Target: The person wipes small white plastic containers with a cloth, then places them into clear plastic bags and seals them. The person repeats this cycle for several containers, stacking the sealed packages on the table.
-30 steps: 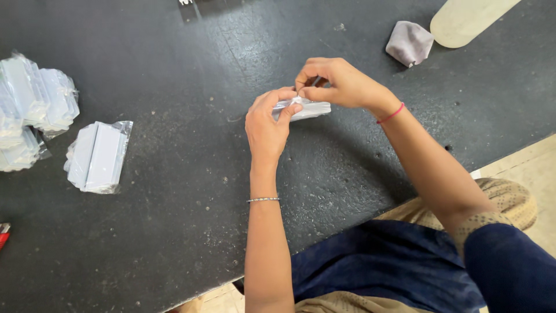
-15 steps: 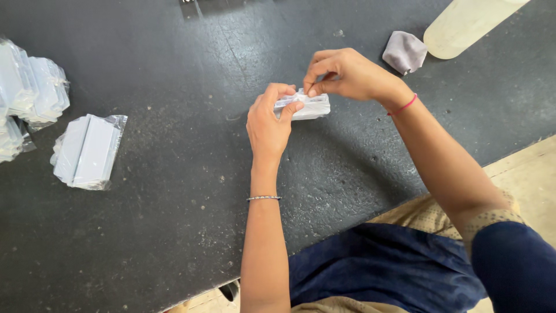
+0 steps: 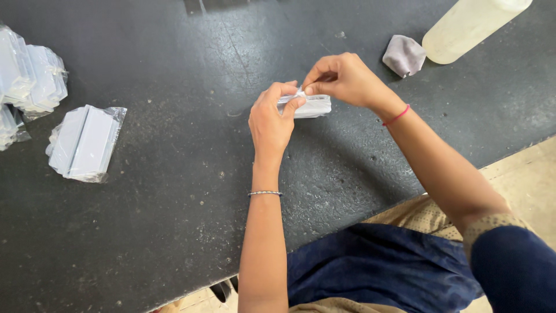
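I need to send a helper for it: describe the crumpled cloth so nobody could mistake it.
Start at the dark table and go to its far right end, where a pale translucent bottle lies. The cloth sits just left of the bottle, beyond the right hand. It is the only soft, greyish-lilac wad; the packets are clear plastic.

i'd call this a small workshop or packing bench: a scuffed, dusty black worktable (image 3: 174, 232), bagged stacks of identical pale flat parts (image 3: 84, 142) piled at its left edge, a crumpled wiping cloth (image 3: 403, 54), a translucent bottle (image 3: 469, 26) lying nearby.
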A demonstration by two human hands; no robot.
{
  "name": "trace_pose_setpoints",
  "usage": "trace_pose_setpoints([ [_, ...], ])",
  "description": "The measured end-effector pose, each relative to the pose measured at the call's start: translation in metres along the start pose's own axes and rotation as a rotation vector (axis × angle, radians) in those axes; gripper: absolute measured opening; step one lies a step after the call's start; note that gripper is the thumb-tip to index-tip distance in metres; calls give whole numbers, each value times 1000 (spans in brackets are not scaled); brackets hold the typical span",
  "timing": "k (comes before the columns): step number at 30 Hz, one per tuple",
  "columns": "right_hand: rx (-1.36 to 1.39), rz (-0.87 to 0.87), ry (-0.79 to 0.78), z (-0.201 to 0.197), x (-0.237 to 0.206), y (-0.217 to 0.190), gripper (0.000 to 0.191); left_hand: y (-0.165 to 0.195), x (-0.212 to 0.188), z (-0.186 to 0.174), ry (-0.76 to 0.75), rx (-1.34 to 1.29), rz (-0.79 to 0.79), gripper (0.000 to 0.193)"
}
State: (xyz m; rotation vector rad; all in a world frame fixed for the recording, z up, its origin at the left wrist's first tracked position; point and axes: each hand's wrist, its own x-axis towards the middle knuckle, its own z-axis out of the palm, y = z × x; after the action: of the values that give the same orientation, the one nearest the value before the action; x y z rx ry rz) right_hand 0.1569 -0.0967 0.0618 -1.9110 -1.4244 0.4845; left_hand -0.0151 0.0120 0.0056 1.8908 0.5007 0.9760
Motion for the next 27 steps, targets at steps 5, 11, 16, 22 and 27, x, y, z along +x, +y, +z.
trace_pose_setpoints([
  [5, 143, 95, 44, 9, -9, 2, 11, 3, 0, -3, 18, 80, 76, 7],
  [11, 142, 61, 79, 16, -13, -5, 11, 4, -4, 1, 52, 176, 62, 3],
  [16, 3, -7, 279, 29, -28, -29, 13, 3, -2, 10, 182, 163, 19, 8],
  [22, -337, -125, 469, 45, -45, -50, 12, 6, -8, 10, 206, 209, 35, 13],
  [27, -256, -66, 461, 45, -36, -53, 11, 10, -6, 9, 203, 204, 42, 12],
])
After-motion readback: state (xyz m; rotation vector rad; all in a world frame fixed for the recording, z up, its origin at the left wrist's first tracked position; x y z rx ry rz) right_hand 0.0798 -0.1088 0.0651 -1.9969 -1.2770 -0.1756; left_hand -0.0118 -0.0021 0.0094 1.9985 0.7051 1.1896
